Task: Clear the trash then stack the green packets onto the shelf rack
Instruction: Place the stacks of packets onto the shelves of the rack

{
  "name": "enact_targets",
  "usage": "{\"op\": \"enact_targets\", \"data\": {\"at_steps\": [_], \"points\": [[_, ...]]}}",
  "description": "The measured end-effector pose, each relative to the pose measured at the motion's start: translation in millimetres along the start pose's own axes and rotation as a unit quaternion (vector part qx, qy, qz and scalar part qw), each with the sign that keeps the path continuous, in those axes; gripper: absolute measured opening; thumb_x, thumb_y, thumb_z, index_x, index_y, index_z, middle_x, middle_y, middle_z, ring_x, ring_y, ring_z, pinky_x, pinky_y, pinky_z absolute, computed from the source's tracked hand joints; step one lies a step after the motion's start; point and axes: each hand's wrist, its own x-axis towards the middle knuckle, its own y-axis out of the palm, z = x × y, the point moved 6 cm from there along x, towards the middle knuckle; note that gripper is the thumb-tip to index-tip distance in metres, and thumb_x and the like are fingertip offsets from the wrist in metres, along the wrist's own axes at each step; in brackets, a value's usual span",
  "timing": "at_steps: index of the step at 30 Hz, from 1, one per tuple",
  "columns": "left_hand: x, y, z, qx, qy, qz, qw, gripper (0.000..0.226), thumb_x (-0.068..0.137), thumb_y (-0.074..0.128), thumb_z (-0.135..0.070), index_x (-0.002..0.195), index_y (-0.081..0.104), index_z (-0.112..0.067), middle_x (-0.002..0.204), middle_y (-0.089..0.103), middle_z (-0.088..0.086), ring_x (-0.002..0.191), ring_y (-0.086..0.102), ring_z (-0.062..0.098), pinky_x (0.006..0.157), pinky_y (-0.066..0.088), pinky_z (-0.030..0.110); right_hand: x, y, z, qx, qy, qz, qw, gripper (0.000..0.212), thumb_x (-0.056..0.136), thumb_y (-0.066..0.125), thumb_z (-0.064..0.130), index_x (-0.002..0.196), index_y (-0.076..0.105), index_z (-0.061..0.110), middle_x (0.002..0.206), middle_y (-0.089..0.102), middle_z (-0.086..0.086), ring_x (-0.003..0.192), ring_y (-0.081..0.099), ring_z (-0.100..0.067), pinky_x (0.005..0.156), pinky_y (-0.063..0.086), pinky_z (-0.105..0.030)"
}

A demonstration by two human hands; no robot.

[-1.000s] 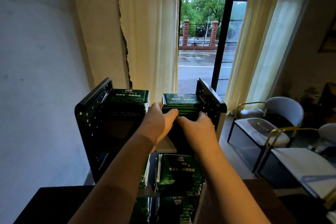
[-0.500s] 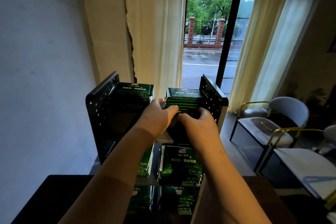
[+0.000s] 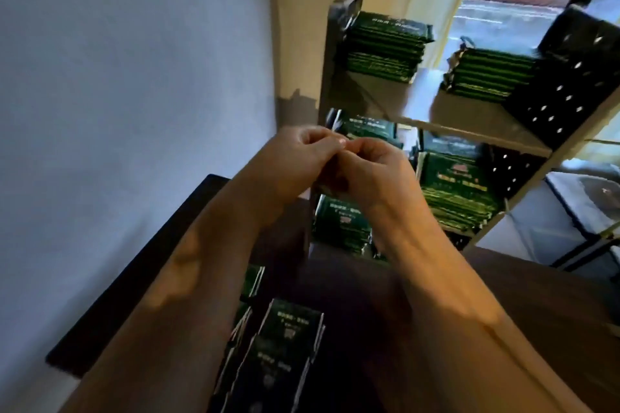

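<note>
Left hand (image 3: pixel 295 157) and right hand (image 3: pixel 372 171) meet, fingers curled, tips touching; whether they pinch anything, I cannot tell. Beyond, a black shelf rack (image 3: pixel 567 84) at the dark table's (image 3: pixel 141 275) far edge, beside a pale wall (image 3: pixel 134 60), holds five visible stacks of green packets (image 3: pixel 385 47), two on top. Loose packets (image 3: pixel 292 329) lie at the near edge.

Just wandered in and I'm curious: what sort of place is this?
Likely a small shop or tea room: a rack stacked with green packets, beside a curtained window onto a street.
</note>
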Motion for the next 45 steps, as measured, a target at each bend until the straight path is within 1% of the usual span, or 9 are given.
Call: {"op": "enact_targets", "data": {"at_steps": [4,11,14,18,22,28,34,38,45], "points": [[-24.9,-53.4,63.9,0.039,-0.062,-0.057,0.996,0.017,0.097,0.06,-0.019,0.095,0.077,-0.018,0.077,0.076,-0.004,0.068,0.069,0.001,0.058,0.051,0.012,-8.4,71.7,-50.4,-0.019,0.09,0.078,0.993,0.012,0.087,0.062,0.011,0.081,0.072,0.011,0.079,0.075,-0.012,0.074,0.072,-0.028,0.073,0.059,-0.044],[-43.6,-120.8,218.9,0.035,-0.243,-0.105,0.964,0.014,0.095,0.057,-0.01,0.089,0.068,-0.015,0.09,0.071,0.011,0.072,0.069,0.012,0.069,0.058,0.026,-18.4,190.9,-160.6,0.037,0.316,0.184,0.93,0.01,0.093,0.06,0.01,0.098,0.069,0.008,0.085,0.061,-0.005,0.083,0.058,-0.019,0.09,0.054,-0.032],[-42.0,-135.8,283.1,0.075,-0.3,-0.108,0.945,0.014,0.091,0.061,-0.017,0.104,0.068,-0.017,0.105,0.07,0.009,0.09,0.066,0.018,0.081,0.058,0.034,-21.6,211.8,-210.9,0.044,0.39,0.159,0.906,0.006,0.088,0.06,0.004,0.087,0.06,0.01,0.091,0.06,-0.01,0.088,0.06,-0.023,0.092,0.054,-0.038],[-26.4,-150.4,330.1,0.14,-0.326,-0.106,0.929,0.043,0.093,0.061,-0.019,0.134,0.053,-0.013,0.115,0.057,0.004,0.078,0.053,0.006,0.063,0.041,0.022,-11.3,215.1,-249.9,0.002,0.453,0.083,0.887,0.021,0.089,0.059,-0.002,0.11,0.061,-0.002,0.077,0.05,-0.01,0.067,0.053,-0.022,0.063,0.047,-0.033],[-2.7,-151.9,364.4,0.149,-0.373,-0.088,0.912,0.062,0.09,0.062,-0.018,0.148,0.038,-0.013,0.135,0.052,0.011,0.106,0.056,0.021,0.083,0.044,0.03,-1.3,214.2,-285.6,-0.053,0.519,0.08,0.85,0.055,0.095,0.06,0.009,0.144,0.038,-0.002,0.122,0.05,-0.016,0.098,0.056,-0.03,0.08,0.047,-0.035],[8.1,-138.6,409.4,0.186,-0.462,-0.005,0.867,0.065,0.093,0.06,-0.03,0.15,0.034,-0.009,0.145,0.044,0.014,0.125,0.05,0.032,0.1,0.046,0.039,-1.4,211.1,-337.8,-0.027,0.555,0.08,0.827,0.067,0.086,0.07,-0.001,0.146,0.039,0.004,0.154,0.036,-0.014,0.137,0.04,-0.033,0.107,0.041,-0.045],[11.4,-141.7,429.8,0.192,-0.456,-0.027,0.868,0.048,0.094,0.063,-0.027,0.137,0.052,-0.007,0.133,0.057,0.013,0.115,0.059,0.031,0.098,0.052,0.045,-2.2,220.4,-353.4,-0.001,0.566,0.085,0.82,0.04,0.082,0.07,-0.004,0.12,0.058,0.003,0.128,0.057,-0.01,0.115,0.057,-0.025,0.085,0.051,-0.038],[10.1,-138.1,429.9,0.147,-0.44,-0.031,0.885,0.033,0.093,0.067,-0.017,0.123,0.059,-0.009,0.113,0.063,0.006,0.101,0.062,0.024,0.089,0.054,0.039,3.0,220.3,-362.2,-0.032,0.549,0.087,0.83,0.047,0.075,0.068,-0.008,0.12,0.058,0.001,0.126,0.054,-0.011,0.114,0.056,-0.03,0.093,0.053,-0.04],[1.9,-137.0,431.0,0.088,-0.412,-0.047,0.906,0.054,0.09,0.071,-0.015,0.14,0.051,-0.013,0.133,0.057,0.009,0.117,0.058,0.027,0.093,0.053,0.04,1.5,221.6,-355.4,-0.071,0.541,0.127,0.829,0.034,0.075,0.067,-0.011,0.108,0.062,-0.005,0.102,0.059,-0.02,0.086,0.059,-0.034,0.075,0.056,-0.044]]}}
